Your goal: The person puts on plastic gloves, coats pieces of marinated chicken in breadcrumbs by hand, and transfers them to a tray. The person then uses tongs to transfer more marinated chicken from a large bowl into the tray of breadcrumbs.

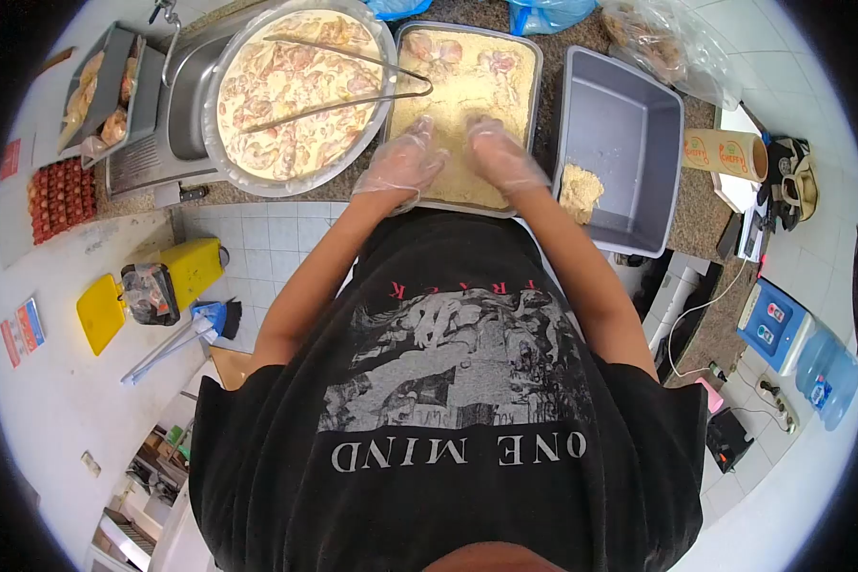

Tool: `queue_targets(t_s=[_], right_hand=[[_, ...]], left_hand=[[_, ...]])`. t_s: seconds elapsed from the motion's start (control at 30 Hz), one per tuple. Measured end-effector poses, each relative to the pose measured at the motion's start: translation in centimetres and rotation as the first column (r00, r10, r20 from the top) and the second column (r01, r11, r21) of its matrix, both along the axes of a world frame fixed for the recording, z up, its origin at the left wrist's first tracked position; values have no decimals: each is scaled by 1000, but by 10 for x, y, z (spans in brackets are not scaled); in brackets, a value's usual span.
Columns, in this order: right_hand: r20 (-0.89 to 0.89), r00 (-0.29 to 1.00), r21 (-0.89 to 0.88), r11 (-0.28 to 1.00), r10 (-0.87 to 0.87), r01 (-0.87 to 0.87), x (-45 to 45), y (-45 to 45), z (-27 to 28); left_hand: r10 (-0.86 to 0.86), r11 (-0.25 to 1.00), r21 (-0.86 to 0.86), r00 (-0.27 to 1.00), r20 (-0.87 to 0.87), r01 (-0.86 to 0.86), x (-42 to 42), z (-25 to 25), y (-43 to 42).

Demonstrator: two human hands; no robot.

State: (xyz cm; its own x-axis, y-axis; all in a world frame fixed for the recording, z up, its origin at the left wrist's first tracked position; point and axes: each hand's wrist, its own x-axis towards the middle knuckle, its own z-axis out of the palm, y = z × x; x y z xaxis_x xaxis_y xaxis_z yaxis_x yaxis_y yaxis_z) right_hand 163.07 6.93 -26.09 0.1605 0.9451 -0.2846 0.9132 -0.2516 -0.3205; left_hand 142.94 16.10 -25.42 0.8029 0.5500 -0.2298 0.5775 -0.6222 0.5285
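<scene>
Both hands wear clear plastic gloves and work in a grey tray (536, 86) of pale yellow breading flour (448, 100). My left hand (410, 160) lies at the tray's near left part, its flour-dusted fingers apart on the flour. Over the near right part, my right hand (499, 153) points down, its fingertips hidden in the flour. Raw chicken pieces (436, 48) lie at the tray's far end, away from both hands. Left of the tray stands a large round bowl (213, 114) of chicken pieces in creamy batter, with metal tongs (353, 103) across it, reaching over the tray's edge.
To the right is a deep grey bin (629, 143) with a clump of breading (580, 193) in its near left corner. A metal sink (189, 110), a grey container (114, 95) and egg trays (62, 198) are at the left. Beyond the bin lies a plastic bag (663, 43).
</scene>
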Motion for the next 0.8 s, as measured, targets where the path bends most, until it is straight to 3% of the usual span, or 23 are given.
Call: queue_targets(t_s=[0.07, 0.17, 0.27, 0.33, 0.43, 0.5, 0.53, 0.63, 0.67, 0.77, 0.8], right_hand=[[224, 974, 192, 981, -18, -26, -21, -4, -33], [458, 889, 184, 975, 26, -124, -17, 8, -45], [21, 997, 302, 951, -69, 59, 10, 10, -65], [-316, 927, 283, 913, -201, 294, 20, 5, -41], [-736, 579, 70, 811, -351, 581, 23, -6, -30], [-884, 199, -195, 721, -423, 665, 8, -24, -26], [-850, -50, -417, 610, -525, 674, -2, -27, -31], [-833, -181, -511, 602, -523, 613, -15, -24, -43], [-797, -246, -568, 546, -551, 615, -15, -28, -42], [-823, -395, -566, 543, -407, 620, 2, -48, -35], [-839, -387, -544, 543, -384, 640, 12, -58, -8]], left_hand=[[38, 999, -3, 999, 18, -38, -6, 0, -2], [85, 996, -40, 996, -5, -85, -13, 4, -8], [98, 992, -76, 995, 0, -97, -24, 4, -7], [91, 994, -66, 996, 14, -90, -34, -5, -6], [139, 987, -85, 990, 30, -136, -49, -2, -8], [172, 981, -97, 985, 16, -170, -55, 1, -11], [184, 978, -103, 983, 8, -183, -57, 1, -12], [142, 987, -82, 989, 47, -138, -61, -8, -12], [141, 988, -73, 988, 70, -136, -63, -11, -12], [138, 990, -51, 987, 85, -134, -62, -12, -13], [139, 990, -42, 989, 55, -137, -62, -9, -13]])
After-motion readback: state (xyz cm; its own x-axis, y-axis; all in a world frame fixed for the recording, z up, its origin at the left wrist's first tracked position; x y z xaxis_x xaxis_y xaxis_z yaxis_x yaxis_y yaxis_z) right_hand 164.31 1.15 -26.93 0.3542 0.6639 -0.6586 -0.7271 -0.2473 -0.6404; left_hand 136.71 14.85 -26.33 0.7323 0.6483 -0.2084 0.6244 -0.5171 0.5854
